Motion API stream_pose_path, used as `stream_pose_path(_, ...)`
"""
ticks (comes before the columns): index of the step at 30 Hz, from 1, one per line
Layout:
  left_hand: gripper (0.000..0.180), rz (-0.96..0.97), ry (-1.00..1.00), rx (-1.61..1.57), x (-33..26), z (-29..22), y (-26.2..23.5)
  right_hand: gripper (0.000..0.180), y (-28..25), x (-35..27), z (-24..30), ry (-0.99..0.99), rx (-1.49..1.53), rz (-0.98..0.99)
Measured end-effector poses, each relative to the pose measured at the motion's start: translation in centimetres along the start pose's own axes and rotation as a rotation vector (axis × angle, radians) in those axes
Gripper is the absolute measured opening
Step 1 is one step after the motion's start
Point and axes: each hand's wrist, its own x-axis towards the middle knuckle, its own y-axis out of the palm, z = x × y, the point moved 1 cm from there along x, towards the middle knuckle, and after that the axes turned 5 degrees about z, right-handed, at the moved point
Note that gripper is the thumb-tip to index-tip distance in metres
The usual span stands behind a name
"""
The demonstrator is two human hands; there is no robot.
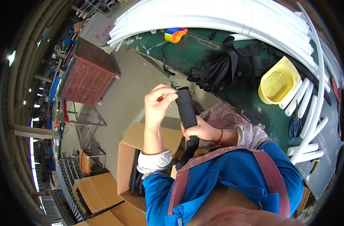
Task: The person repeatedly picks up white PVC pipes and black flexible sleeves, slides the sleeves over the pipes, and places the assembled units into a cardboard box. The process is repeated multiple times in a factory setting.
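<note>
In front of my chest I hold a long black tube [186, 111] that seems wrapped in soft cloth or foam, its upper end tilted away from me. Thumb and fingers of my left hand [158, 101] pinch the edge at its upper end. Lower down, my right hand [202, 130] is wrapped round the tube. Its lower part bends toward my apron [182, 184]. A pile of black cloth pieces [226, 66] lies beyond on the green table [194, 47]. An open cardboard box [127, 165] with black tubes inside stands below my left arm.
Long white tubes [202, 17] are bundled along the table's far side. A tape dispenser [175, 35], a yellow plastic tub [279, 81], short white tubes [302, 94] and blue-handled scissors [295, 126] lie on the table. A red-brown wheeled cart [87, 73] and more cartons [98, 190] stand left.
</note>
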Motion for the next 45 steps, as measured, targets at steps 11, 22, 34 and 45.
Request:
stream_pose_path(11, 0.014, -0.082, -0.019, -0.129, 1.5, -0.2, 1.9, 0.002, -0.5, -0.3, -0.8, -0.030, 0.016, -0.001)
stream_pose_path(22, 0.038, -0.281, 0.094, 0.428, -2.0, -0.1, 6.2, 0.037, -0.3, 0.4, -2.0, -0.197, -0.401, -0.198)
stream_pose_path(34, 0.011, -0.623, 0.131, -0.080, -0.7, -1.1, 3.1, 0.034, 1.8, 0.6, 0.1, -0.209, -0.637, -0.330)
stream_pose_path(45, 0.020, -0.538, 0.351, 0.282, -2.0, 0.3, 3.0, 0.033, 0.8, -0.4, -1.1, -0.257, -0.611, -0.302)
